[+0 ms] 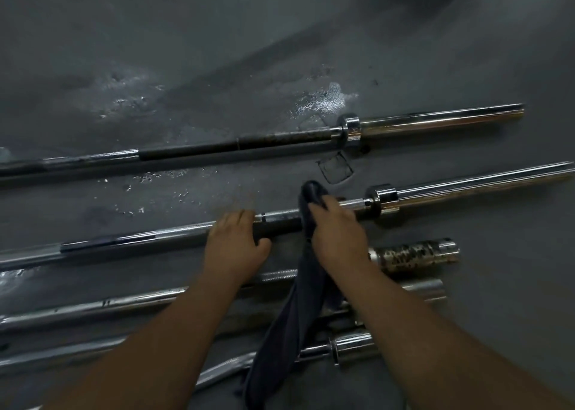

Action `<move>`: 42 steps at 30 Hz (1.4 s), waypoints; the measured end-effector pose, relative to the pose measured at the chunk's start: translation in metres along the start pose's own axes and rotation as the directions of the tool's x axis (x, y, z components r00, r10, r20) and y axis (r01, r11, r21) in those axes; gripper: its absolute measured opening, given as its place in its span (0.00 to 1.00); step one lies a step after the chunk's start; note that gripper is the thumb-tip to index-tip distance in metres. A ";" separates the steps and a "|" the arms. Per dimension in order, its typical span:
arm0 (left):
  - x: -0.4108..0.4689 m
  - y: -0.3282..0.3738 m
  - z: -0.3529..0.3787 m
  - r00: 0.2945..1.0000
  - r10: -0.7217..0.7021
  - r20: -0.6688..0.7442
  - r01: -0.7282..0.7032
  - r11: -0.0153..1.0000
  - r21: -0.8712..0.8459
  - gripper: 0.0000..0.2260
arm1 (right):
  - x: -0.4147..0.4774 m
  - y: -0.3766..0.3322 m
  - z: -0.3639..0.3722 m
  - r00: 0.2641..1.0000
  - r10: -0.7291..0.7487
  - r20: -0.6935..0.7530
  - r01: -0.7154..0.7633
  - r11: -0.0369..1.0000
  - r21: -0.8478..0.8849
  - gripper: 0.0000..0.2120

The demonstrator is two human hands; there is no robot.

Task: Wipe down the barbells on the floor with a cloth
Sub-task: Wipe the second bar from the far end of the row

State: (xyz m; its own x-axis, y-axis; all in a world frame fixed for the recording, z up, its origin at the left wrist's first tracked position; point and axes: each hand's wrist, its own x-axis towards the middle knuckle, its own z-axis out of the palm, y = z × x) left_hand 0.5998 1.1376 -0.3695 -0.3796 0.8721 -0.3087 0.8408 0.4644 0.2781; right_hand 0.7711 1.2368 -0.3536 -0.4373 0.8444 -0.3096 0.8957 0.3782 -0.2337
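Gripping a barbell (155, 235) that lies on the grey floor (186, 52), a person's left hand (236, 241) curls its fingers over the shaft with the thumb tucked beneath. The right hand (337, 232), just beside it, clutches a dark cloth (295, 316) bunched around the same shaft. The bar's long axis runs from the floor's left edge to its right edge, rising slightly, and its thick chrome sleeve and collar point right. The shaft is bright chrome on the left and dark and dull between the two hands. The cloth's loose tail trails toward the near edge, across several shorter bars (93, 307), one ending in a rust-spotted sleeve (413, 252). A second barbell (217, 147) lies roughly parallel on the far side, its dark shaft flecked with rust near the collar.
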 end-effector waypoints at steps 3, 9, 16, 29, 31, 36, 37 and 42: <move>-0.020 0.001 0.009 0.997 0.003 -0.080 -0.004 1.000 -0.010 0.25 | 0.004 0.033 -0.008 0.983 0.176 -0.051 -0.177 0.984 -0.011 0.21; -0.042 0.002 0.050 0.999 0.034 0.012 -0.034 0.999 0.039 0.39 | -0.021 -0.025 0.013 0.996 -0.089 -0.020 0.089 0.996 0.012 0.19; 0.018 -0.006 0.025 0.997 0.015 0.080 -0.017 1.000 0.013 0.41 | 0.027 0.036 -0.012 0.987 0.128 -0.092 -0.128 0.992 0.005 0.19; 0.091 -0.028 -0.001 0.980 0.152 -0.127 -0.147 0.988 0.049 0.35 | 0.083 0.024 -0.015 0.946 0.258 -0.198 -0.256 0.966 0.035 0.25; 0.094 -0.019 0.000 0.988 0.097 -0.119 -0.093 0.995 0.044 0.35 | 0.076 -0.015 -0.008 0.986 0.066 -0.151 -0.060 0.997 0.041 0.26; 0.084 -0.012 -0.006 0.986 0.033 -0.161 -0.046 0.996 -0.075 0.30 | 0.072 -0.016 -0.003 0.991 -0.068 -0.117 0.077 0.994 0.074 0.25; 0.082 -0.013 -0.008 0.985 0.021 -0.169 -0.039 0.994 -0.105 0.28 | 0.077 0.005 -0.006 0.987 0.072 -0.142 -0.061 0.995 0.085 0.25; 0.072 -0.006 -0.005 0.991 -0.021 -0.135 0.015 0.999 -0.041 0.30 | 0.052 -0.015 -0.005 0.991 0.062 -0.119 -0.057 0.997 0.048 0.25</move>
State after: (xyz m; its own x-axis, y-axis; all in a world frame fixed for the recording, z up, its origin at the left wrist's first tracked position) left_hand 0.5659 1.1983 -0.3883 -0.4454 0.8751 -0.1891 0.8185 0.4836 0.3100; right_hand 0.7352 1.2775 -0.3613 -0.3680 0.9055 -0.2115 0.9142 0.3108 -0.2599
